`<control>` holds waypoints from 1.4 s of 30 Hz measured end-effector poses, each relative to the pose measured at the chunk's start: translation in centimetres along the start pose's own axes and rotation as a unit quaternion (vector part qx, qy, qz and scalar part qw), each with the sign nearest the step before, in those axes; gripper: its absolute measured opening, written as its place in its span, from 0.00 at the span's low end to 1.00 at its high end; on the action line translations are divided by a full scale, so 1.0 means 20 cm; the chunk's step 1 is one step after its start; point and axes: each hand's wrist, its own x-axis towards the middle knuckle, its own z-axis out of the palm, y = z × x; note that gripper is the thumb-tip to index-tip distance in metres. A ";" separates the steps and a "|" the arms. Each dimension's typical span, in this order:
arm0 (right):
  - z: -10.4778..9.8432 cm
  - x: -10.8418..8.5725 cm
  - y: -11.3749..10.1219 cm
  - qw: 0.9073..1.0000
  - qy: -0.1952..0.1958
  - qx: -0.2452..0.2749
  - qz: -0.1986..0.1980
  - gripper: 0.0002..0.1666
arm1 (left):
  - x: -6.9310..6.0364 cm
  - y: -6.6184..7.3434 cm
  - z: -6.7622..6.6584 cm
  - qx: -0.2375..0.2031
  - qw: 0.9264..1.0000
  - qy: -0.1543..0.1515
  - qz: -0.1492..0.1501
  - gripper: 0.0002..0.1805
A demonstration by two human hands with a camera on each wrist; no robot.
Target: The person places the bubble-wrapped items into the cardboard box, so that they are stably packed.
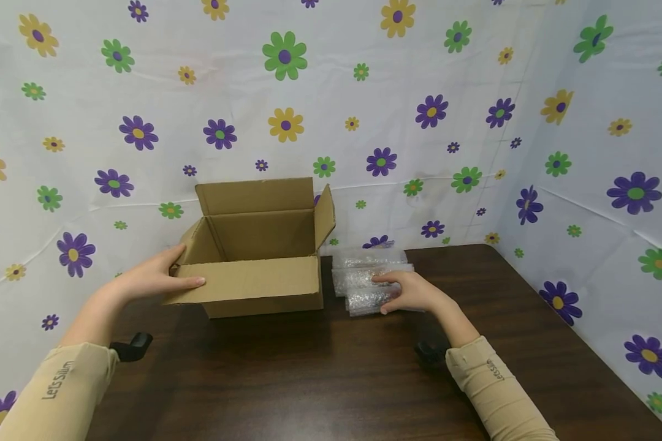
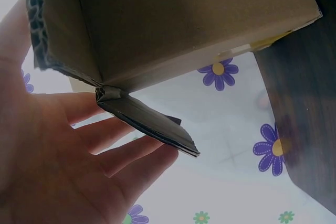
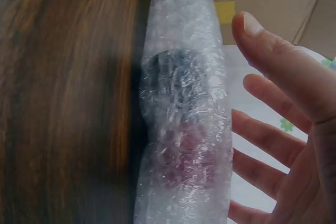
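Right wrist view: how do the fingers (image 3: 268,138) of the right hand (image 1: 416,293) stand?

Spread, thumb well apart, beside a roll of bubble wrap (image 3: 186,87) with dark and reddish contents. I cannot tell whether the fingertips touch it; they aren't pinching it.

And the left hand (image 1: 153,274)?

Its fingers are spread too, against the outside of the box's left side flap (image 2: 152,124). The thumb rests on the front flap (image 1: 254,280). How hard they press, I cannot tell.

So what is done?

The cardboard box (image 1: 265,236) is set up on the table (image 1: 309,380), front flap folded outward, rear flap (image 1: 256,196) upright. The rolls are already wrapped; I count about 3, overlapping just right of the box.

What's left?

Nearly all the handling, I'd judge: these rolls lie on the table outside the box, none lifted, and the flaps aren't closed. The box's floor is hidden, so I can't say whether anything lies inside. Behind everything hangs a flowered cloth (image 1: 336,79).
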 end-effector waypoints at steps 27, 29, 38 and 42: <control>0.04 0.02 0.02 0.997 -0.003 -0.074 0.003 0.39 | 0.01 0.00 0.00 -0.001 1.000 -0.002 0.003 0.57; 0.05 0.02 0.02 0.996 -0.004 -0.089 0.002 0.39 | 0.01 0.00 0.00 0.002 1.000 -0.001 0.003 0.57; 0.08 0.02 0.00 0.991 0.008 -0.135 -0.006 0.38 | 0.00 -0.01 0.00 0.005 1.000 0.002 0.006 0.57; 0.09 0.02 0.00 0.990 0.018 -0.142 -0.002 0.37 | 0.00 -0.01 0.00 0.005 1.000 0.001 0.005 0.57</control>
